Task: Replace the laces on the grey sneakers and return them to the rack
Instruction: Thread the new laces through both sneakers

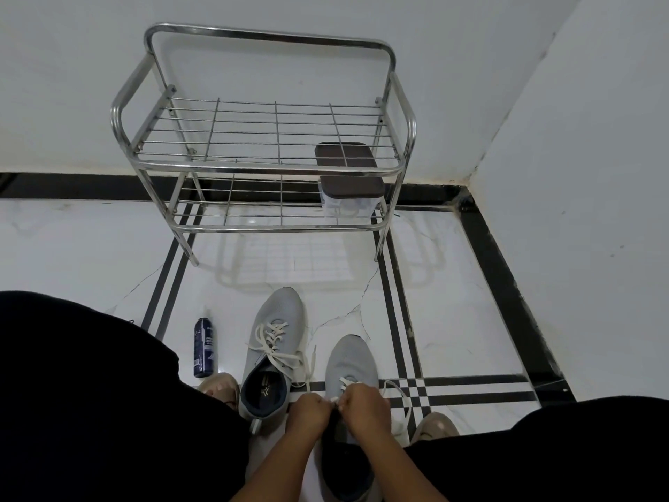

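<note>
On the white marble floor with black stripes, my left hand and right hand — close together — each pinch the white lace over the right sneaker. The steel rack stands against the white wall — near the room's corner.

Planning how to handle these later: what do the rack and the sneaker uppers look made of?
Shoe rack: looks like polished steel tubing and wire, going by its bright mirror-like glints. Grey sneakers, left and right: the uppers look like soft knit fabric with a fine woven texture and matte finish; the white laces look like flat woven cord.
</note>
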`<move>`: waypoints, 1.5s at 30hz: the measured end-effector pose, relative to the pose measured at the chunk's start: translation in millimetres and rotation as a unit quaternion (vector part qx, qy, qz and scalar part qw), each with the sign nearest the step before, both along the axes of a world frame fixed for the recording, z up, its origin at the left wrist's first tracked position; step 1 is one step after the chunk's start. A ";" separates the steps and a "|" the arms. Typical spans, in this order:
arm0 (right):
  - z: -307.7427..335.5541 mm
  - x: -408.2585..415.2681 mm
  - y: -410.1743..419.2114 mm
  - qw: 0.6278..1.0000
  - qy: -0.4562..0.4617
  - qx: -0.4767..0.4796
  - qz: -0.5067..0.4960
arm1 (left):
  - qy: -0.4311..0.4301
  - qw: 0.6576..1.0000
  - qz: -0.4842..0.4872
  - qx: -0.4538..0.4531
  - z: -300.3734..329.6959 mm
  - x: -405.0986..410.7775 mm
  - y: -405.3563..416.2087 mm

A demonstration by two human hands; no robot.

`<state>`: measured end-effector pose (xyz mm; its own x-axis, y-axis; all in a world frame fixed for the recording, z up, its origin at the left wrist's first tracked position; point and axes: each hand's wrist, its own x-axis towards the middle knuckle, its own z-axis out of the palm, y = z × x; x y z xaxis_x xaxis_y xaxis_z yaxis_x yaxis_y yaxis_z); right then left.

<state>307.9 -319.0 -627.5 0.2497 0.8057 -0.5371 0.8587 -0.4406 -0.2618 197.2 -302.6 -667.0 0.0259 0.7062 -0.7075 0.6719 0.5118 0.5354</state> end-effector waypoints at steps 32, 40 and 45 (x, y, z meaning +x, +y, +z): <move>-0.4 30.7 -11.2 0.966 0.052 -0.165 -0.193 | -0.072 0.989 0.128 0.029 105.7 -20.1 85.2; -0.5 30.7 0.8 0.981 0.042 -0.089 -0.170 | 0.039 0.995 -0.094 0.019 4.2 -0.6 -2.5; -2.3 34.4 -3.4 0.979 0.009 -0.078 -0.188 | -0.171 0.894 0.412 0.032 35.0 -11.1 26.6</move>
<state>342.4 -322.4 -629.8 0.5034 0.5657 -0.6532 0.6234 -0.7612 -0.1788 186.1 -276.0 -631.9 -0.3148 0.6234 -0.7158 -0.1291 0.7190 0.6829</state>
